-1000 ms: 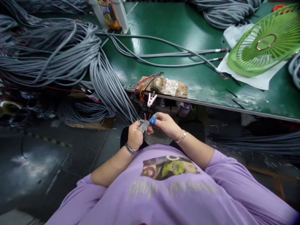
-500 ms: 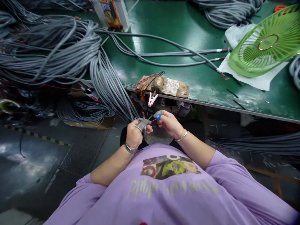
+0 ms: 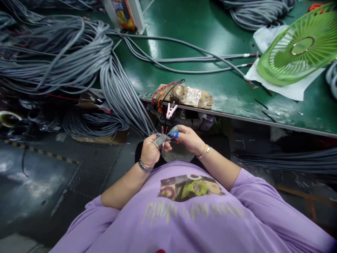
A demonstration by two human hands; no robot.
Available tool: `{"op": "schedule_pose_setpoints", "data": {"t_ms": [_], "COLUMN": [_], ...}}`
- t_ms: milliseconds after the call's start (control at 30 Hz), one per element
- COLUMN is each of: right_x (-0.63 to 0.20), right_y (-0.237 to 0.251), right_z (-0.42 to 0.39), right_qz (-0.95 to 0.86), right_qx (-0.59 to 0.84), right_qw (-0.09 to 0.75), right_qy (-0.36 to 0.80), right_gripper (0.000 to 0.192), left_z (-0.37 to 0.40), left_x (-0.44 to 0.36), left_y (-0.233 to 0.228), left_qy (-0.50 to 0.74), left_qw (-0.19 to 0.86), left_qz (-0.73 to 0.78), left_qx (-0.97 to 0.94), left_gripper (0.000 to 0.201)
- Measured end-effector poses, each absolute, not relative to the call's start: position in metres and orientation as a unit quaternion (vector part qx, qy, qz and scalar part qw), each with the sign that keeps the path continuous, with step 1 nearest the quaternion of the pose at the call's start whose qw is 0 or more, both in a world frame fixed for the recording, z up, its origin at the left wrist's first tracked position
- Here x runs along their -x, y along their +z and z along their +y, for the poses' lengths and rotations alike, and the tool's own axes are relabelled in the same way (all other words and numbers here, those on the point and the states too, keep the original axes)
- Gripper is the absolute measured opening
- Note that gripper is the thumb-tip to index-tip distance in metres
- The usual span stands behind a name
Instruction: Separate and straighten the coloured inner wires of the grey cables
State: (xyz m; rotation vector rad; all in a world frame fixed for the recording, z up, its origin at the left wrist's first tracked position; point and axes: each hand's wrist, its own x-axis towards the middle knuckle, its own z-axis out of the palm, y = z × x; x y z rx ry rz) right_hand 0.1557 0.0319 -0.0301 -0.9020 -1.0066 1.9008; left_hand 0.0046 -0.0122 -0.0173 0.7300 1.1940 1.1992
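Note:
My left hand (image 3: 152, 147) is closed around the end of a grey cable (image 3: 162, 148), its taped thumb on top. Thin coloured wires (image 3: 163, 130) fan out from that end, pointing away from me. My right hand (image 3: 185, 138), with grey and blue tape on its fingers, pinches at the right side of these wires, close to the left thumb. Which wires it grips is hidden by the fingertips. Just beyond the hands, a pink clip (image 3: 171, 111) sits at the table edge, below a wooden block with a small motor-like part (image 3: 177, 94).
A big bundle of grey cables (image 3: 71, 56) covers the left of the green table (image 3: 181, 21) and hangs over its edge. Several cables run across to the right. A green fan (image 3: 300, 47) stands on white paper (image 3: 292, 92). A coil (image 3: 94, 124) lies lower left.
My right hand has moved slightly left, its fingertips now at the wires near my left thumb. My left hand has hardly moved.

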Motion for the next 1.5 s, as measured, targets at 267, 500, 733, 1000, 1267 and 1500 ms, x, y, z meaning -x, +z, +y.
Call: {"op": "schedule_pose_setpoints", "data": {"t_ms": [267, 500, 733, 1000, 1267, 1500], "right_x": [-0.158, -0.152, -0.153, -0.159, -0.151, -0.152], "right_y": [-0.029, -0.043, -0.034, -0.029, -0.021, -0.025], "right_z": [0.032, 0.032, 0.032, 0.027, 0.019, 0.018], "right_qz": [-0.425, -0.363, -0.365, -0.336, -0.413, -0.408], "right_qx": [0.339, 0.313, 0.294, 0.378, 0.381, 0.384], "right_qw": [0.423, 0.416, 0.437, 0.388, 0.403, 0.421], "right_qy": [0.725, 0.773, 0.768, 0.770, 0.723, 0.713], "right_gripper": [0.027, 0.026, 0.028, 0.036, 0.028, 0.018], "left_z": [-0.013, -0.013, -0.014, -0.018, -0.021, -0.017], "left_x": [-0.006, -0.004, -0.004, -0.008, -0.007, -0.009], "left_y": [-0.020, -0.017, -0.018, -0.022, -0.028, -0.029], "left_qy": [0.514, 0.484, 0.472, 0.537, 0.533, 0.550], "left_qw": [0.610, 0.666, 0.657, 0.548, 0.511, 0.531], "left_qz": [0.512, 0.478, 0.492, 0.536, 0.541, 0.534], "left_qx": [-0.318, -0.305, -0.321, -0.351, -0.403, -0.361], "left_gripper": [0.029, 0.032, 0.030, 0.025, 0.024, 0.025]}}
